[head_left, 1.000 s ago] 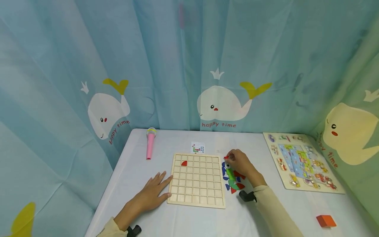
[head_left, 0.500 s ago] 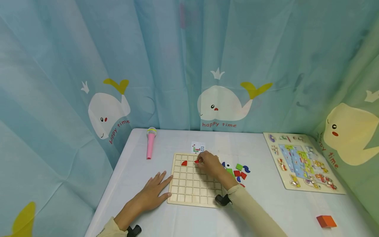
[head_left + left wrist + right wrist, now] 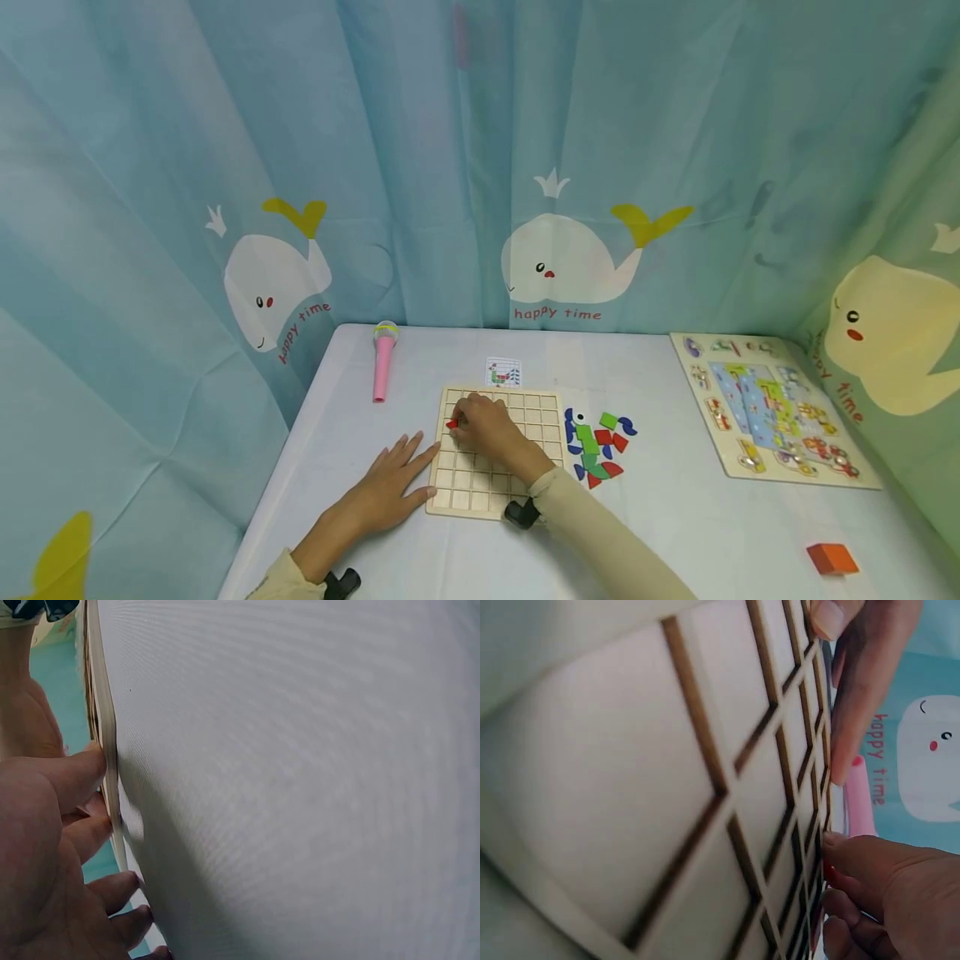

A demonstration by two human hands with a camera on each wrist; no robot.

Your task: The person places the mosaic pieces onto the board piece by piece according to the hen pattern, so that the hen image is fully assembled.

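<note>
While the left hand (image 3: 382, 492) stays flat with straight fingers against the wooden board (image 3: 497, 454), the right hand (image 3: 487, 427) has crossed from the loose pieces (image 3: 597, 442) and now pinches a red piece (image 3: 452, 424) over the board's far-left squares, likely about to seat it.

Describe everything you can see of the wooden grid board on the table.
The grid board is a pale, square tray that looks like wood, divided by thin raised strips into rows of small square cells. It lies flat on the table below a small picture card. The left hand rests flat with fingertips against its left edge. The right hand reaches over its upper left cells, pinching a small red piece. Most visible cells are empty.
</note>
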